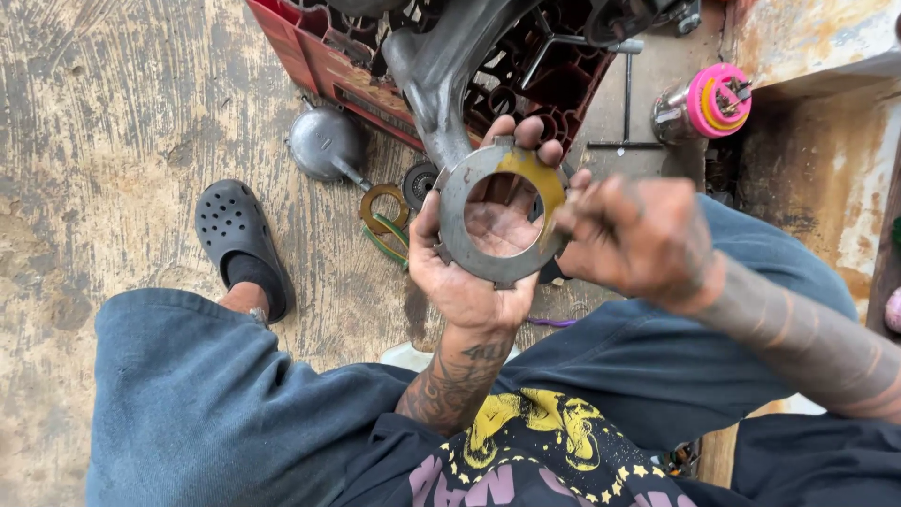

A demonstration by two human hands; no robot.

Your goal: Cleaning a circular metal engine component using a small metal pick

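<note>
Left hand [474, 268] is palm up w/ a flat grey metal ring plate [497, 214] resting on it: round, big hole in the middle, small tabs around the outer edge, and a yellowish-brown smear on the upper right part. You can see the palm right thru the hole. Fingers are curled up around the far edge of the plate, tips poking over the top rim, thumb along the left edge, so it's cupped and held, not flat open.

Right hand [638, 239] comes in from the right, a bit motion-blurred. Fingers are bunched tight at the plate's right edge, touching it approx where the yellowish patch is. Can't tell if it's pinching the rim or has smth small in the fingertips, too blurry.

Plate sits up in front of the chest, above the knees, person sitting in blue denim shorts.

Other stuff on the scuffed, worn floor: black perforated rubber clog [239, 239] on the foot at left, dull grey round metal cover w/ a spout [326, 144] near the red plastic crate [310, 52], a small brass-coloured ring [383, 205] next to a dark gear-like disc [419, 183] just behind the left hand. Curved grey cast metal arm [441, 75] leans over the crate. Chrome cylinder w/ pink and yellow cap [709, 103] upper right, well apart from both hands, black T-handle wrench [626, 103] beside it.
</note>
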